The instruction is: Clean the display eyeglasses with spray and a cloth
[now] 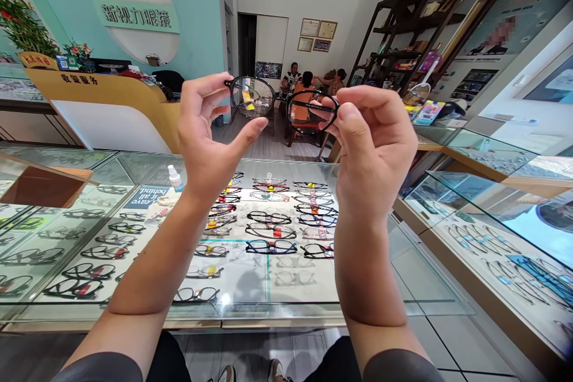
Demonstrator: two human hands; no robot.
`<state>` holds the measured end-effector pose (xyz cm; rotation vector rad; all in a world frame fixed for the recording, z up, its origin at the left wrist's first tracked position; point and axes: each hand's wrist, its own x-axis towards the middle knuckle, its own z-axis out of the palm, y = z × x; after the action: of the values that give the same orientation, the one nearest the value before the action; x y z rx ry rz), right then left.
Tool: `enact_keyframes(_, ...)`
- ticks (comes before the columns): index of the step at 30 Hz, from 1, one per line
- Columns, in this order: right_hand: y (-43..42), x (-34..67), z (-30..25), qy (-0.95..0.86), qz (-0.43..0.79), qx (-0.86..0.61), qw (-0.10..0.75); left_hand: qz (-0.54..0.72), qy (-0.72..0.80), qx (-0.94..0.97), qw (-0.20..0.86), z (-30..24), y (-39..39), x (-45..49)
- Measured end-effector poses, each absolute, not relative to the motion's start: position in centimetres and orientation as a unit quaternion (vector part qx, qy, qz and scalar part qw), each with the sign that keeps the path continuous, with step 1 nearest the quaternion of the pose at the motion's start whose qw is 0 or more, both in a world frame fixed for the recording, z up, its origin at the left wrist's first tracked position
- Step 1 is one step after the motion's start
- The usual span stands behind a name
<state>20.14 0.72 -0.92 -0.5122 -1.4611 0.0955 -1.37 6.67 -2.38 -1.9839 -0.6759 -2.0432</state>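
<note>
A pair of eyeglasses [281, 96] with dark, rounded rims is held up before me, above the glass display counter [250, 170]. The fingers of my left hand [206, 137] are at its left hinge, while the left thumb stands apart below the left lens. My right hand [373, 140] pinches the right end between thumb and forefinger. A folded temple arm shows through the right lens. Beneath my arms, several rows of eyeglasses [271, 246] lie in the counter. A small white spray bottle [175, 179] stands beyond my left forearm.
A brown tilted panel [45, 185] is at the left. Behind the counter stands a yellow and white service desk [111, 113]. Another glass case [501, 250] with frames extends along the right. Several people [307, 92] sit at the back near dark shelves [403, 42].
</note>
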Motion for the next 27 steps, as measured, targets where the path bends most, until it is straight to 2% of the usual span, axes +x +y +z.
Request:
enact_keyframes(11, 1.3, 20.6, -1.1, -0.653, 0.125, -0.206, 0.718, -0.710, -0.215, -0.669, 0.059, -2.9, 6.9, -0.5)
enact_keyframes(18, 2.3, 21.1, -1.4, -0.663, 0.186, -0.223, 0.691, -0.707, -0.277, -0.648, 0.062, -3.5, 7.2, -0.6)
enact_keyframes(27, 2.1, 21.2, -0.7, -0.715, 0.060, -0.306, 0.625, -0.662, -0.310, -0.675, 0.095, -3.1, 5.7, -0.3)
